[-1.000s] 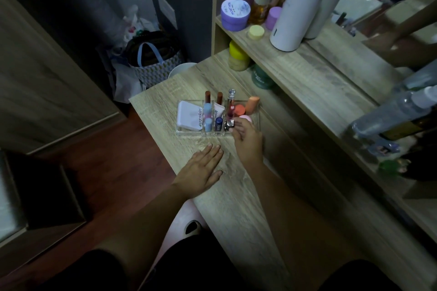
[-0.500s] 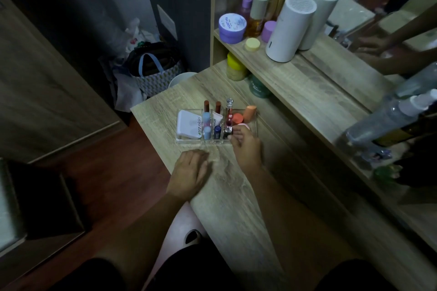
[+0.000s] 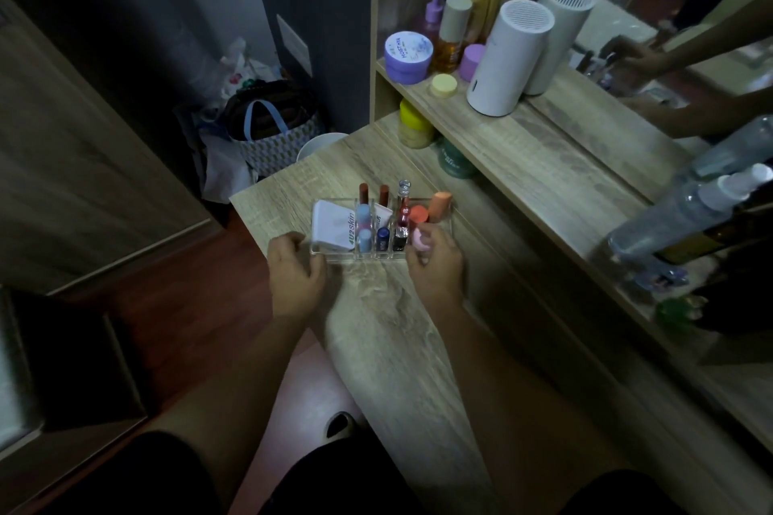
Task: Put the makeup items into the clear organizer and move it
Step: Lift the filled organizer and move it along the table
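Both hands, left hand [image 3: 295,268] and right hand [image 3: 435,261], fingers clamped on the filled clear organizer [image 3: 382,259] on a wooden surface [image 3: 401,330].

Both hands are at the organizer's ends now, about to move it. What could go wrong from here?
1. The lipsticks stand tall and loose above the clear organizer; a tilt or jerk could topple them.
2. The right hand seems to have a pink item at its fingertips, so its grip may be weak.
3. The left hand sits near the desk edge; a slip could drop the organizer to the floor.
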A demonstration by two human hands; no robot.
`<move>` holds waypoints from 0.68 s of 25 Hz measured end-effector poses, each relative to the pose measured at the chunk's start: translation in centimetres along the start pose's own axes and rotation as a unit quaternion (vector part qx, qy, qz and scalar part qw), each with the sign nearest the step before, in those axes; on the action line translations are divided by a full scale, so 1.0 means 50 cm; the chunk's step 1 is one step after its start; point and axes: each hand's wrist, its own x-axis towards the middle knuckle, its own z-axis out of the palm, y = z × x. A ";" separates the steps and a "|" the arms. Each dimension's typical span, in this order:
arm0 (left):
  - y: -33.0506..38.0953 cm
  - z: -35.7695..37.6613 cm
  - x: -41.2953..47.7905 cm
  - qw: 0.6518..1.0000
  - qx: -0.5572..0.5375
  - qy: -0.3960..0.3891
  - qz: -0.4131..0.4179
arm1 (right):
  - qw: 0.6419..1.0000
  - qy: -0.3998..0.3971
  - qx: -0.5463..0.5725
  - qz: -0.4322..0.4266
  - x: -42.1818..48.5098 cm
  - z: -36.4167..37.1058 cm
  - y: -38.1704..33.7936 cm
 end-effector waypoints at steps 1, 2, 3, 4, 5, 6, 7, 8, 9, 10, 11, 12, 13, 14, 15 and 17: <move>0.004 0.001 0.012 1.000 -0.002 -0.016 -0.016 | 0.999 0.030 -0.022 -0.008 -0.001 -0.002 0.006; 0.008 0.002 0.023 0.999 -0.005 -0.042 -0.034 | 0.998 0.049 -0.044 -0.016 0.001 -0.004 0.013; 0.011 0.003 0.035 0.996 -0.010 -0.073 -0.048 | 0.996 0.055 -0.066 -0.018 0.005 -0.006 0.022; 0.012 0.006 0.046 0.993 -0.017 -0.104 -0.053 | 0.995 0.050 -0.087 -0.015 0.011 -0.008 0.030; 0.012 0.009 0.055 0.990 -0.025 -0.130 -0.052 | 0.994 0.035 -0.100 -0.006 0.016 -0.010 0.039; 0.010 0.013 0.063 0.987 -0.030 -0.151 -0.047 | 0.995 0.014 -0.095 0.004 0.023 -0.011 0.046; 0.008 0.014 0.066 0.985 -0.027 -0.164 -0.041 | 0.997 -0.013 -0.074 0.013 0.030 -0.012 0.051; 0.006 0.015 0.068 0.985 -0.024 -0.169 -0.032 | 0.998 -0.041 -0.046 0.021 0.037 -0.013 0.055; 0.004 0.015 0.070 0.985 -0.028 -0.170 -0.021 | 0.997 -0.066 -0.024 0.030 0.043 -0.013 0.060; 0.003 0.015 0.069 0.984 -0.037 -0.171 -0.009 | 0.996 -0.083 -0.010 0.042 0.049 -0.013 0.062; 0.003 0.014 0.069 0.984 -0.045 -0.173 0.003 | 0.994 -0.092 0.001 0.052 0.054 -0.014 0.065; 0.004 0.013 0.069 0.983 -0.050 -0.176 0.016 | 0.994 -0.096 0.013 0.059 0.058 -0.015 0.067; 0.004 0.012 0.069 0.983 -0.048 -0.177 0.027 | 0.993 -0.099 0.028 0.065 0.061 -0.016 0.069; 0.003 0.011 0.069 0.983 -0.039 -0.177 0.039 | 0.991 -0.101 0.043 0.071 0.062 -0.016 0.071; 0.002 0.010 0.070 0.983 -0.024 -0.174 0.049 | 0.991 -0.100 0.055 0.076 0.060 -0.018 0.070; -0.003 0.009 0.074 0.984 0.006 -0.166 0.056 | 0.991 -0.093 0.060 0.079 0.057 -0.021 0.068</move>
